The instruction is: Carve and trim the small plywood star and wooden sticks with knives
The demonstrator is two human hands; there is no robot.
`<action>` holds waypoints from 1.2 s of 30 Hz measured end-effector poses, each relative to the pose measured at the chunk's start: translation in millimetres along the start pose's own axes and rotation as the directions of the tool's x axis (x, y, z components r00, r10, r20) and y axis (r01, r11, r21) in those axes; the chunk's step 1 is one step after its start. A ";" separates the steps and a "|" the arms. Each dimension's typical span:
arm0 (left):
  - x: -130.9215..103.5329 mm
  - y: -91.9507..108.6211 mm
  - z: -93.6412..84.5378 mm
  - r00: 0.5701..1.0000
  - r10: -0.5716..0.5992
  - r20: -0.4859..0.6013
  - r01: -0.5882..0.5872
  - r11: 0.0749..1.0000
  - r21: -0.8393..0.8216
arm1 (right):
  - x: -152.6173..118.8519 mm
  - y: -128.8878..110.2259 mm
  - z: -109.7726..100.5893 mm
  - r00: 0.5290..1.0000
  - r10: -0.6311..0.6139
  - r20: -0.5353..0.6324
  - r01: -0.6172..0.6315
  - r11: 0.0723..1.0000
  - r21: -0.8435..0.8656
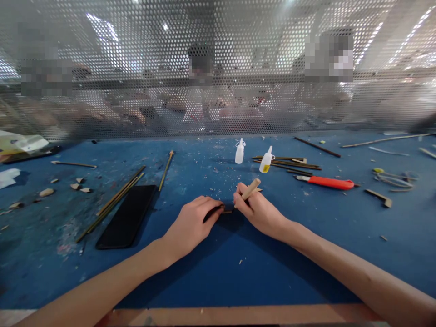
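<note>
My left hand (196,221) pinches one end of a small thin stick (227,212) low over the blue table. Close to the stick's other end, my right hand (259,210) is closed around a tool with a round pale wooden handle (251,189). The handle slants up to the right, and the tool's tip points down toward the stick; the tip itself is too small to make out. A pale pointed piece shows behind the right hand's fingers. Two small white bottles with nozzles, one upright (239,152) and one tilted (266,161), are beyond the hands.
A black phone (126,217) and several thin sticks (117,196) lie on the left. On the right are a red-handled cutter (331,182), more sticks (293,162) and an L-shaped piece (379,198). A perforated metal screen (218,104) borders the blue table (218,277); people are behind it.
</note>
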State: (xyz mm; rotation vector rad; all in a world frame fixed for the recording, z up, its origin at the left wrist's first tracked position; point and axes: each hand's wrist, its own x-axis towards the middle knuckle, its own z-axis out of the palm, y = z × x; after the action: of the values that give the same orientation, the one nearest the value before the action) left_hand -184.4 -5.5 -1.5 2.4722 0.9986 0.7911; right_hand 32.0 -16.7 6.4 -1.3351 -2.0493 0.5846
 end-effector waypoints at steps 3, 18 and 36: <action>0.0 -0.3 0.4 1.000 0.003 -0.005 -0.003 1.000 0.004 | 0.3 0.3 1.1 1.000 0.013 -0.004 -0.013 1.000 0.013; 0.0 -0.5 1.0 1.000 0.016 -0.004 -0.016 1.000 0.008 | 1.4 0.9 1.6 1.000 -0.020 0.001 0.020 1.000 0.008; 1.1 0.7 -0.8 1.000 -0.003 -0.022 0.003 1.000 -0.015 | -0.8 -3.5 0.0 0.999 -0.035 -0.011 0.035 0.999 -0.031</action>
State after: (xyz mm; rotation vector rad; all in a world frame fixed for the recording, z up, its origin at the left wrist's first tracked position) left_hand -183.9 -5.0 -0.2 2.4536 1.0001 0.8239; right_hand 29.9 -18.8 8.5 -1.3144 -2.0754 0.5310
